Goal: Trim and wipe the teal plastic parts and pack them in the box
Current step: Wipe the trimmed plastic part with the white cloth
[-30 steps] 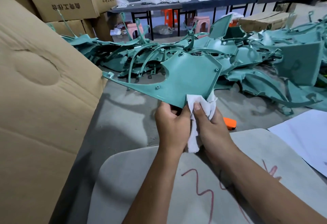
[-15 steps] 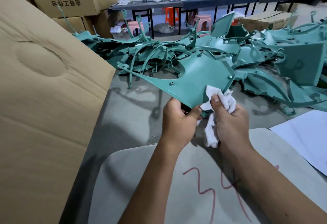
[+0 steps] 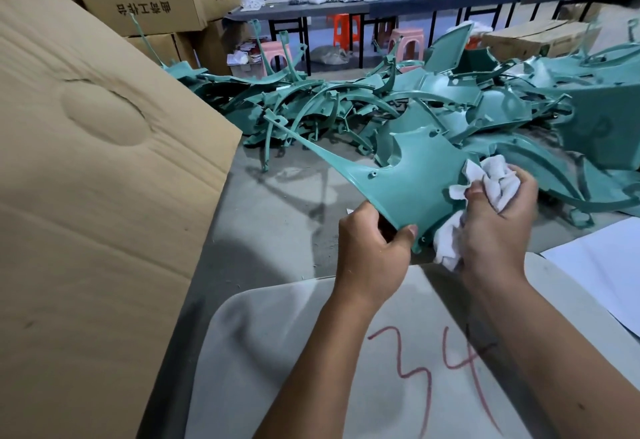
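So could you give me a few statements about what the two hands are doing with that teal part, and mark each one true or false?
1. The left hand grips the near edge of the teal part. True.
2. The right hand holds a blue sponge. False: it holds a white cloth.
3. The cloth is pressed at the part's right side. True.
4. The held part lies flat on the grey table. False: it is held up above the table.
5. A heap of teal parts lies beyond the hands. True.
6. The grey board near the person bears a green "12". False: the red marking reads "34".
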Action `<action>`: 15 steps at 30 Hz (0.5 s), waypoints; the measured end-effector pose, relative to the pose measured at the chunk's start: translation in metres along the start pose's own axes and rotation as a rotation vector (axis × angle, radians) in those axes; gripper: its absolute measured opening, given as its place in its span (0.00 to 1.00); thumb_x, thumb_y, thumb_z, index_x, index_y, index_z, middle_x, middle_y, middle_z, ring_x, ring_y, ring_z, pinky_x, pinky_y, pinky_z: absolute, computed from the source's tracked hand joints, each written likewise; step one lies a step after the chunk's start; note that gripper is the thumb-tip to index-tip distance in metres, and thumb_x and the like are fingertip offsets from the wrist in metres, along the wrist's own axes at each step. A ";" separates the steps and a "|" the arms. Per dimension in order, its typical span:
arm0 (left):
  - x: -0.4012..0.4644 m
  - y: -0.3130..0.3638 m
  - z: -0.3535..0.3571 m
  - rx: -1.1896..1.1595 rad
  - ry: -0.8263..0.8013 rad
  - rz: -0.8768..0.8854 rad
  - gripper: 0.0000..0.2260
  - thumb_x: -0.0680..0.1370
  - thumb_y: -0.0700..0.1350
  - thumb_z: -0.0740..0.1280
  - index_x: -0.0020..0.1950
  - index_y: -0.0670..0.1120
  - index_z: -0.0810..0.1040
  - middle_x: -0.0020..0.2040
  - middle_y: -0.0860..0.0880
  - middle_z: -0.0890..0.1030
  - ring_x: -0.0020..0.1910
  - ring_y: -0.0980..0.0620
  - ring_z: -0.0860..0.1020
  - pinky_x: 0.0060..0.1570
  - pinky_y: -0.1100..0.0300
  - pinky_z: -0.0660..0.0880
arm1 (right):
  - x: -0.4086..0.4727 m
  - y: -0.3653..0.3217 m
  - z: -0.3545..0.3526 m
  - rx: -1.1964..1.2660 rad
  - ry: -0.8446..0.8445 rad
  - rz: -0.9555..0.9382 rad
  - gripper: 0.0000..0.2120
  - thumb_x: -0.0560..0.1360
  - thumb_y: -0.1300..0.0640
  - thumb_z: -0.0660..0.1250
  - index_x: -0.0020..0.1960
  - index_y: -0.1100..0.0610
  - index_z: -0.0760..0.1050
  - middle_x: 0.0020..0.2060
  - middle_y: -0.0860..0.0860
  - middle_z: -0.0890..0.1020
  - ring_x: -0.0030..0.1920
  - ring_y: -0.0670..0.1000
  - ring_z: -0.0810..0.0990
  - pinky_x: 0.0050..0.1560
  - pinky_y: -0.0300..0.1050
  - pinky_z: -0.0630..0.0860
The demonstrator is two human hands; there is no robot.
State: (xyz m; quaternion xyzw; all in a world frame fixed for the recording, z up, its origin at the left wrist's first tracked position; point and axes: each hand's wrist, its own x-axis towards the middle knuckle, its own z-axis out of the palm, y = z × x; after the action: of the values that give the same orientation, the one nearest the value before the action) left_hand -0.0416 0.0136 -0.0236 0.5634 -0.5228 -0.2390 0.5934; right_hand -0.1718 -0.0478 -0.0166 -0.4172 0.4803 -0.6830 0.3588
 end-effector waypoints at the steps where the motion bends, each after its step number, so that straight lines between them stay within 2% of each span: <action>1: -0.001 0.001 0.002 0.003 0.017 0.006 0.09 0.71 0.44 0.73 0.51 0.49 0.81 0.43 0.55 0.86 0.42 0.59 0.84 0.41 0.66 0.80 | 0.002 0.002 0.000 0.030 0.003 0.042 0.10 0.83 0.58 0.64 0.63 0.48 0.73 0.43 0.44 0.79 0.35 0.44 0.75 0.38 0.41 0.73; 3: -0.001 0.001 0.004 0.001 0.083 0.016 0.08 0.71 0.43 0.73 0.49 0.50 0.81 0.43 0.56 0.86 0.43 0.59 0.84 0.42 0.63 0.80 | 0.006 0.002 -0.003 0.085 0.036 0.132 0.08 0.84 0.58 0.62 0.60 0.51 0.77 0.40 0.47 0.77 0.35 0.49 0.73 0.40 0.45 0.71; 6: 0.000 0.005 0.001 -0.091 0.186 0.032 0.08 0.71 0.43 0.73 0.47 0.55 0.79 0.46 0.56 0.86 0.46 0.58 0.84 0.46 0.62 0.81 | 0.007 -0.005 -0.005 0.096 0.057 0.137 0.12 0.83 0.64 0.61 0.58 0.51 0.79 0.45 0.49 0.81 0.41 0.50 0.76 0.46 0.47 0.72; 8: 0.000 0.009 0.001 -0.140 0.181 0.063 0.11 0.72 0.41 0.73 0.48 0.57 0.79 0.47 0.58 0.86 0.48 0.58 0.85 0.47 0.63 0.81 | -0.002 -0.011 0.002 0.173 -0.063 0.222 0.11 0.84 0.62 0.62 0.62 0.54 0.79 0.51 0.54 0.84 0.47 0.53 0.80 0.49 0.49 0.75; 10: -0.002 0.011 0.003 -0.123 0.169 0.086 0.13 0.73 0.39 0.73 0.48 0.57 0.78 0.47 0.58 0.85 0.47 0.59 0.85 0.47 0.63 0.80 | -0.016 -0.016 0.010 0.496 -0.304 0.502 0.16 0.84 0.55 0.61 0.71 0.57 0.74 0.62 0.58 0.83 0.59 0.60 0.83 0.60 0.59 0.78; 11: -0.002 0.011 0.004 -0.108 0.186 0.092 0.13 0.73 0.38 0.73 0.47 0.58 0.78 0.46 0.58 0.85 0.46 0.60 0.84 0.46 0.64 0.80 | -0.020 -0.017 0.012 0.641 -0.402 0.620 0.20 0.83 0.54 0.60 0.73 0.58 0.72 0.65 0.59 0.82 0.63 0.62 0.82 0.65 0.63 0.76; 12: -0.001 0.010 0.004 -0.098 0.219 0.095 0.14 0.73 0.37 0.73 0.46 0.57 0.77 0.45 0.58 0.85 0.45 0.61 0.84 0.44 0.65 0.79 | -0.023 -0.019 0.013 0.693 -0.494 0.665 0.21 0.81 0.55 0.60 0.72 0.60 0.72 0.64 0.60 0.82 0.61 0.63 0.82 0.65 0.65 0.76; 13: 0.000 0.008 0.003 -0.094 0.255 0.091 0.14 0.73 0.36 0.73 0.46 0.56 0.78 0.45 0.57 0.85 0.44 0.61 0.84 0.43 0.66 0.78 | -0.023 -0.021 0.011 0.671 -0.602 0.648 0.19 0.79 0.59 0.59 0.68 0.62 0.73 0.58 0.60 0.84 0.56 0.63 0.83 0.61 0.65 0.78; 15: 0.003 0.005 -0.001 -0.127 0.293 0.069 0.12 0.73 0.35 0.74 0.49 0.50 0.80 0.45 0.53 0.86 0.43 0.59 0.84 0.41 0.65 0.78 | -0.023 -0.019 0.009 0.450 -0.738 0.457 0.13 0.78 0.70 0.57 0.61 0.66 0.72 0.46 0.62 0.83 0.45 0.62 0.82 0.49 0.64 0.78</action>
State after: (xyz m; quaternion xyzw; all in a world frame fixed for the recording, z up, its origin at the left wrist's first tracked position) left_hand -0.0418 0.0126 -0.0178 0.5353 -0.4337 -0.1662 0.7055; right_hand -0.1560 -0.0250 -0.0023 -0.4273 0.2408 -0.4804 0.7271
